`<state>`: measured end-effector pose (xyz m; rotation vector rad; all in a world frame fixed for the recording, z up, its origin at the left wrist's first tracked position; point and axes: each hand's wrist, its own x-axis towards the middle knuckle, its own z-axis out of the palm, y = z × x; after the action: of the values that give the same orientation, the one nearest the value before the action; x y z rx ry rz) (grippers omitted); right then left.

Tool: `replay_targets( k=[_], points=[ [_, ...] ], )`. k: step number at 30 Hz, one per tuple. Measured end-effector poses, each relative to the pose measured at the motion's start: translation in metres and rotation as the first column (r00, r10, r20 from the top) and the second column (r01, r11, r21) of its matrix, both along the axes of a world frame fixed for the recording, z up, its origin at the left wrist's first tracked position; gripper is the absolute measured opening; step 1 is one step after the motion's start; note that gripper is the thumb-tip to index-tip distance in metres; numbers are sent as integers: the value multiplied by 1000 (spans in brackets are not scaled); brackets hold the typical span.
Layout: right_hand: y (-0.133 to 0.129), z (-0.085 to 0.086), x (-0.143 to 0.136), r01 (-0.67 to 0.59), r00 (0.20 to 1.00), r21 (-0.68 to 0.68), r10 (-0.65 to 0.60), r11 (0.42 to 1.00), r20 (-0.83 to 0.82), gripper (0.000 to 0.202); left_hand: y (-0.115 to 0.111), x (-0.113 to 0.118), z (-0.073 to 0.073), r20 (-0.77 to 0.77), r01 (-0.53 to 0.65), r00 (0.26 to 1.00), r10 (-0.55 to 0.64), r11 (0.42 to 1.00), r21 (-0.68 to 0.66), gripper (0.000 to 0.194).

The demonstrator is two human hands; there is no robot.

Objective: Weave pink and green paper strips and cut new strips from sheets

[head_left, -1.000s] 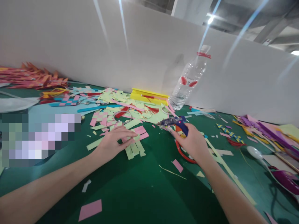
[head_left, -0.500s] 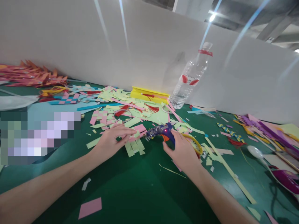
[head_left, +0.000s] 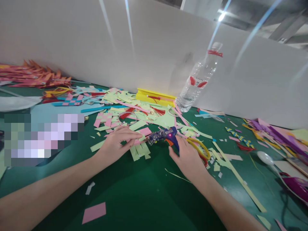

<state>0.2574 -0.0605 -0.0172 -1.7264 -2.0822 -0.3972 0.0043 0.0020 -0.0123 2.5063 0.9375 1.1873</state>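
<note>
This looks like a craft workspace, perhaps a classroom or workshop: a green worktop (head_left: 141,199) is strewn with paper scraps (head_left: 120,98), woven paper strips (head_left: 104,120), red tassels (head_left: 157,111) and a glue gun (head_left: 166,134). A plain pale partition (head_left: 101,41) stands behind it, and above its edge a bright ceiling light (head_left: 221,16) shows among beams.

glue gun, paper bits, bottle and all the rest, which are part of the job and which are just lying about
Seemingly in use:
- blue glue gun, in the right hand
- pale green strips, at the left hand

Apparently just lying about:
- clear bottle
- loose pink rectangle
- orange-red folded paper
</note>
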Motion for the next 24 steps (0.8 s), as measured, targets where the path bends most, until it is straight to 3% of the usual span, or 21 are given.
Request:
replay_targets(
  k=[8,24],
  points=[
    [0,-1,0,-14,994,27,11,1000,105,45,-1,0,3,-28,7,1000,-7,1000,-10,25],
    [-2,3,-3,-32,987,61,22,998,160,43,0,-1,1,-22,17,1000,-18,999,-39,24]
  ],
)
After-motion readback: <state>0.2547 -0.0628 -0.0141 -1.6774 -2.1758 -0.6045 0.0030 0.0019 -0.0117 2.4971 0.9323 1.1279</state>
